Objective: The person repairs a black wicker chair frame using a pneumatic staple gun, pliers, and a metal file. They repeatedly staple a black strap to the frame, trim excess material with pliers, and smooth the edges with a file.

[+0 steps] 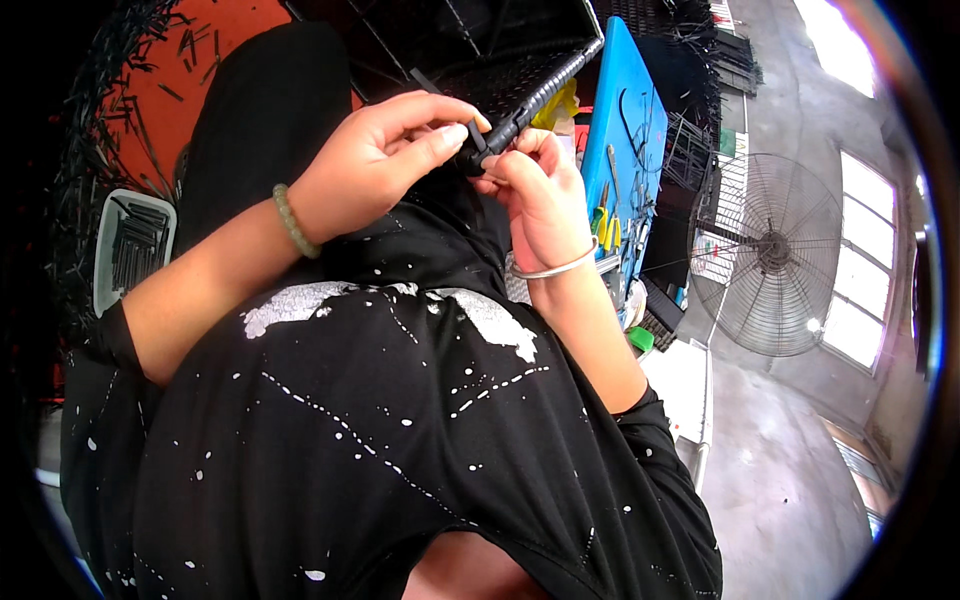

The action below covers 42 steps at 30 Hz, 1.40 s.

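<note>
A bar wrapped in black strip [548,90] slants down from the upper right, and its near end lies between my two hands. My left hand [365,160], with a beaded bracelet at the wrist, is closed in a pinch on a flat black strip [425,80] beside that end. Close by on the right, my right hand [550,205] is closed with its fingertips against the end of the bar. What exactly those fingertips grip is partly hidden. Behind the hands stands a dark woven frame [490,75], joined to the bar.
Black scraps lie on an orange surface [235,35] at the upper left. Below it, a pale basket [104,265] holds black strips. To the right, a blue board [612,90] carries yellow-handled scissors [612,235] and other tools. A large wire fan [770,245] stands beyond.
</note>
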Each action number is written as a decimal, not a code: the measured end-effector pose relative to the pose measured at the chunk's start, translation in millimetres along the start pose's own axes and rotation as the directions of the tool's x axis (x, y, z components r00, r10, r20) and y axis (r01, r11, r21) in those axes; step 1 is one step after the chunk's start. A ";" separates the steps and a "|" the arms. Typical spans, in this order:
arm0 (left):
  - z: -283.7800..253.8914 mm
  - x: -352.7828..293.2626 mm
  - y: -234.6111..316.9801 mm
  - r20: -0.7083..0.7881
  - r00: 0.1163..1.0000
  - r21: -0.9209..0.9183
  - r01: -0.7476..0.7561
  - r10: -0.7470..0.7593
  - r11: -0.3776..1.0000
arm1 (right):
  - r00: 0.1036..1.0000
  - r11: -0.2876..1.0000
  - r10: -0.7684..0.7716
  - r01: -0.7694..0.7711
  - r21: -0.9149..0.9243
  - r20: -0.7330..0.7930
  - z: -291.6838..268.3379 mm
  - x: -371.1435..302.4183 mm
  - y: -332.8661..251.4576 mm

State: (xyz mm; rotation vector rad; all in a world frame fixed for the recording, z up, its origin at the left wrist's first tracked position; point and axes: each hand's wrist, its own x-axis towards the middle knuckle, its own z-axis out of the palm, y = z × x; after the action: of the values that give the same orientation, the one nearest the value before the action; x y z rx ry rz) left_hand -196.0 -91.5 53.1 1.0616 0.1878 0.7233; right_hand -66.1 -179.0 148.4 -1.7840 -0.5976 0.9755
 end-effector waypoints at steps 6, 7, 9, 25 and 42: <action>-2.1 -0.5 -0.8 0.060 0.998 0.109 0.024 -0.030 0.994 | 1.000 0.998 0.003 -0.004 0.059 0.014 -2.6 -2.8 2.7; -2.2 -1.0 -2.0 0.048 0.999 0.098 0.020 -0.024 0.995 | 1.000 0.999 0.006 -0.008 0.052 0.023 -2.1 -4.1 1.8; -3.4 -2.3 -5.6 0.033 0.999 0.082 0.017 -0.020 0.996 | 0.997 0.998 0.004 -0.010 0.068 0.077 -8.2 -5.8 5.1; 3.6 -12.5 14.8 -0.027 1.000 0.415 0.014 -0.003 0.910 | 0.488 0.387 -0.750 0.871 -0.301 0.446 -56.4 1.9 47.8; 20.5 -4.5 44.3 0.096 0.976 0.781 -0.197 0.197 0.592 | 0.808 0.822 -0.568 0.552 0.140 0.157 -46.0 21.0 48.7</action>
State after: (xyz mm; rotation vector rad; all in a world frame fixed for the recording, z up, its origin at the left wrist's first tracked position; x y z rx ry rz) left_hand -209.6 -96.6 99.8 1.9700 0.4218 0.8634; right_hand -17.7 -206.6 105.7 -1.3141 -1.1154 0.7404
